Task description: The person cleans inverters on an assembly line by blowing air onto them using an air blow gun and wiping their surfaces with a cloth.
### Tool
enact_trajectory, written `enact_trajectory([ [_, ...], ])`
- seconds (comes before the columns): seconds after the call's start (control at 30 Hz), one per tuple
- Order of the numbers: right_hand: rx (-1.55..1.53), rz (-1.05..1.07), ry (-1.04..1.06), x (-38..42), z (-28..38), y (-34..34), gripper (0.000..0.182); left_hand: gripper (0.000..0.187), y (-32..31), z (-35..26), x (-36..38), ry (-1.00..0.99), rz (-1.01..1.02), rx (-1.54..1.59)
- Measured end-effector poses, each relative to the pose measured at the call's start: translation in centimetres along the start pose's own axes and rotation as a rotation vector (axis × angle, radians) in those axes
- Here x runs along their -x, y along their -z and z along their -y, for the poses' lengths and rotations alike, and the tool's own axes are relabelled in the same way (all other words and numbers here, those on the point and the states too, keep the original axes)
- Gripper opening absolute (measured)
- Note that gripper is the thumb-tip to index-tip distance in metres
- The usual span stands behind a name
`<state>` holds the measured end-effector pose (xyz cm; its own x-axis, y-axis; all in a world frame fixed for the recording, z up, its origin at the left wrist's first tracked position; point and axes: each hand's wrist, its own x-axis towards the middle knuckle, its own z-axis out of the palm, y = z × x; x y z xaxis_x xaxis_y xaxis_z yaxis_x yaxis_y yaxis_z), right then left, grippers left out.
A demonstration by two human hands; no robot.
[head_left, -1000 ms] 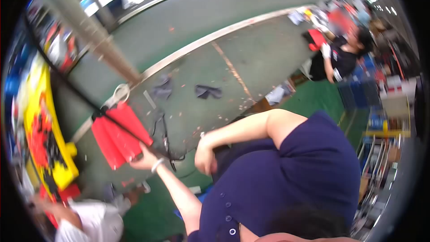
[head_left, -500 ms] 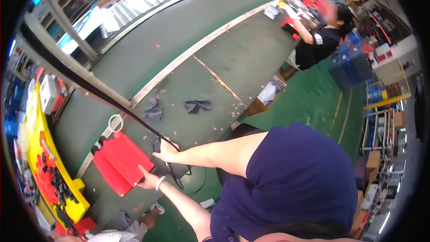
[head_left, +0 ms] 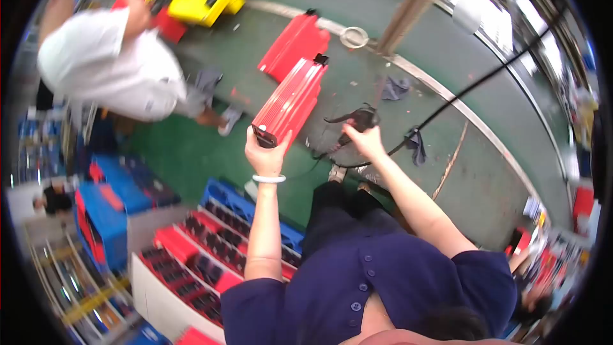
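My left hand (head_left: 267,154), with a white band on the wrist, is wrapped round the lower end of a long ribbed red part (head_left: 290,99), held tilted with black pieces at both ends. Another red part (head_left: 294,45) lies just beyond it on the green table (head_left: 440,153). My right hand (head_left: 365,139) is closed on a black tool (head_left: 363,117) with a dark cable; its exact shape is blurred.
A person in white (head_left: 121,67) stands at the left. A yellow tray (head_left: 207,7) holds red and black parts. Grey cloths (head_left: 396,88) and a white ring (head_left: 354,37) lie on the table. A box of red parts (head_left: 150,294) stands lower left. Another person (head_left: 533,297) is at right.
The view has swung round toward the left. My left hand has raised one red part off the other. My right hand has taken hold of the black tool.
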<state>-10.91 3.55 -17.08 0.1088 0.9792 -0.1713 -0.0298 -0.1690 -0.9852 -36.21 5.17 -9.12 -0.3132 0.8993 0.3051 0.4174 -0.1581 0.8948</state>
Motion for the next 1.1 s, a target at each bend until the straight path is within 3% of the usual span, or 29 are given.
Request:
enact_trajectory([
  [0.1, -0.23, 0.385, -0.007, 3.4, 9.2, 1.3, 0.046, 0.057, 6.5, -2.9, 4.0, -0.077, -0.012, -0.268],
  [0.2, -0.477, 0.76, 0.044, 5.3, 12.5, 0.5, 0.049, 0.058, 11.9, -5.4, 8.1, -0.147, 0.003, -0.476],
  [0.3, -0.263, 1.021, -0.095, 8.4, 14.8, -0.2, 0.031, 0.057, 16.4, -5.7, 12.5, -0.188, 0.0, -0.675],
  [0.33, -0.037, 1.141, -0.144, 9.6, 15.7, 0.0, 0.026, 0.056, 17.7, -6.3, 13.9, -0.165, 0.018, -0.746],
  [0.37, 0.225, 1.332, 0.07, 10.4, 15.7, 0.2, 0.029, 0.053, 19.0, -6.9, 15.2, -0.196, 0.036, -0.814],
  [0.43, 0.53, 1.565, 0.084, 12.1, 16.2, 0.9, 0.033, 0.05, 21.4, -7.4, 17.6, -0.31, 0.08, -0.943],
  [0.47, 0.453, 1.519, 0.201, 12.9, 14.7, 1.2, 0.035, 0.05, 22.2, -8.0, 18.9, -0.271, 0.101, -0.992],
  [0.5, 0.385, 1.535, -0.071, 13.3, 14.3, 1.2, 0.038, 0.053, 23.1, -8.1, 20.3, -0.254, 0.11, -1.04],
  [0.57, 0.545, 1.557, -0.033, 13.9, 14.6, 1.0, 0.037, 0.054, 24.6, -8.4, 22.6, -0.237, 0.115, -1.054],
  [0.63, 0.554, 1.586, -0.145, 14.1, 13.6, 0.8, 0.033, 0.054, 25.6, -8.5, 24.4, -0.248, 0.117, -1.072],
  [0.7, 0.687, 1.415, -0.25, 12.7, 11.6, 0.4, 0.031, 0.055, 26.2, -8.7, 25.5, -0.26, 0.129, -1.098],
  [0.77, 0.833, 1.229, -0.079, 11.9, 10.7, 0.1, 0.028, 0.055, 26.5, -9.0, 26.4, -0.27, 0.14, -1.126],
  [0.8, 0.722, 1.231, -0.225, 13.0, 11.8, 0.1, 0.026, 0.055, 26.5, -8.9, 26.7, -0.267, 0.133, -1.128],
  [0.93, 0.616, 1.656, -0.221, 16.6, 12.4, -0.2, 0.029, 0.055, 27.3, -8.5, 27.6, -0.261, 0.148, -1.142],
  [1.03, 0.734, 1.297, -0.17, 14.0, 9.0, -0.8, 0.027, 0.052, 27.2, -8.5, 27.9, -0.26, 0.149, -1.113],
  [1.07, 0.787, 1.275, -0.146, 14.0, 8.4, -0.9, 0.027, 0.051, 27.0, -8.4, 27.9, -0.257, 0.138, -1.099],
  [1.1, 0.832, 1.38, -0.217, 15.7, 11.1, -1.2, 0.029, 0.051, 26.7, -8.3, 27.7, -0.269, 0.145, -1.102],
])
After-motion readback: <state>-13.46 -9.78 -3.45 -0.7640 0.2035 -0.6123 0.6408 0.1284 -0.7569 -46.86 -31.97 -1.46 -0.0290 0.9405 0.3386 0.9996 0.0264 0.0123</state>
